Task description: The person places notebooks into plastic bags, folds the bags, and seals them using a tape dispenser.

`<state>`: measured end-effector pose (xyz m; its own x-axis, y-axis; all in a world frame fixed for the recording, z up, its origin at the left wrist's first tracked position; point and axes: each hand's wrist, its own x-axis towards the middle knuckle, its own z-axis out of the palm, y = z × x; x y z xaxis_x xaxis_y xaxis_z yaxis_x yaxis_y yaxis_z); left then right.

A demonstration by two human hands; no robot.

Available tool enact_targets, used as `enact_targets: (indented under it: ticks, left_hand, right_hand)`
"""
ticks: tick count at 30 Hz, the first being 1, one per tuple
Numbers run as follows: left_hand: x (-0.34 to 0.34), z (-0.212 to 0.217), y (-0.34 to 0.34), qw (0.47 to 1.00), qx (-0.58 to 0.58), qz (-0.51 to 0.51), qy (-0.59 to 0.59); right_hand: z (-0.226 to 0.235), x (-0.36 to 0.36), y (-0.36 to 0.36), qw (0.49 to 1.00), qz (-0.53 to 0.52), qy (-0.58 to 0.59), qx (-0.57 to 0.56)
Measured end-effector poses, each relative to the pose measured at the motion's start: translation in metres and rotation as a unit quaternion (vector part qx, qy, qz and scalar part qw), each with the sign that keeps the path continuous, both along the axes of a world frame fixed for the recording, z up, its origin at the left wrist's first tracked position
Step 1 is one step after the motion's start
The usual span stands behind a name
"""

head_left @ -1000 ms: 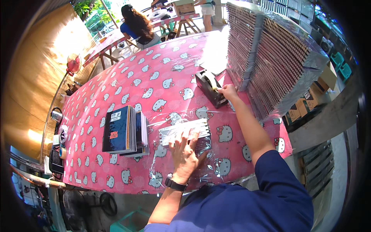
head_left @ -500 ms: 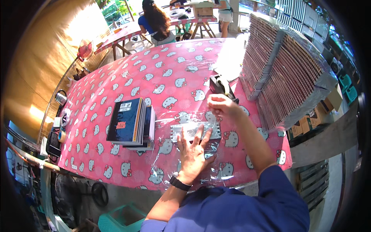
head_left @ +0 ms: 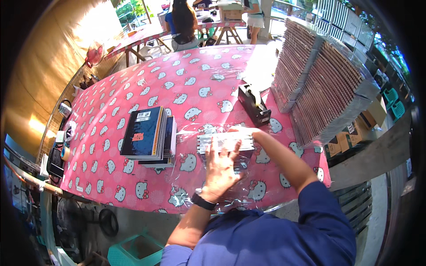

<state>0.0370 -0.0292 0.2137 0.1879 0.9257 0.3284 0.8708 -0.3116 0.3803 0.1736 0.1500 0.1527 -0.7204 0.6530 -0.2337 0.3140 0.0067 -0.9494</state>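
Note:
A small stack of spiral-bound notebooks (head_left: 224, 142), covered in clear plastic film (head_left: 188, 177), lies in front of me on the pink table. My left hand (head_left: 222, 169), with a black band at its wrist, presses on the stack with fingers spread. My right hand (head_left: 245, 131) reaches to the stack's far right edge; its fingers are blurred against the bright plastic, and whether they grip anything is unclear. Just beyond stands a black tape dispenser (head_left: 256, 106) with a roll of tape. Left of my hands sits a pile of dark blue notebooks (head_left: 144, 135).
Tall stacks of plastic-wrapped spiral notebooks (head_left: 326, 86) rise along the table's right side, with cardboard boxes (head_left: 350, 137) below. Tape and other small items (head_left: 64, 153) line the left edge. A green plastic crate (head_left: 135, 250) is on the floor. People (head_left: 182, 24) are at a far table.
My right hand has come down from in front of the tape dispenser to the far edge of the wrapped stack. The dispenser is now fully visible. My left hand stays on the stack.

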Motion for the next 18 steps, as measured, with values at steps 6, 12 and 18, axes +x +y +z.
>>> enact_targets:
  ticks: [6, 12, 18]
  left_hand:
    - [-0.013, 0.011, 0.064, 0.984, -0.02, -0.072, 0.163]
    - [0.0, 0.053, 0.055, 0.983, 0.022, -0.076, -0.167]
    - [-0.102, 0.002, 0.021, 0.771, -0.232, -0.226, -0.548]
  right_hand:
    - [-0.023, 0.071, -0.068, 0.908, -0.381, 0.164, 0.061]
    - [-0.059, 0.055, -0.169, 0.98, -0.088, 0.063, -0.165]
    - [-0.015, 0.037, -0.134, 0.683, -0.238, 0.576, -0.382]
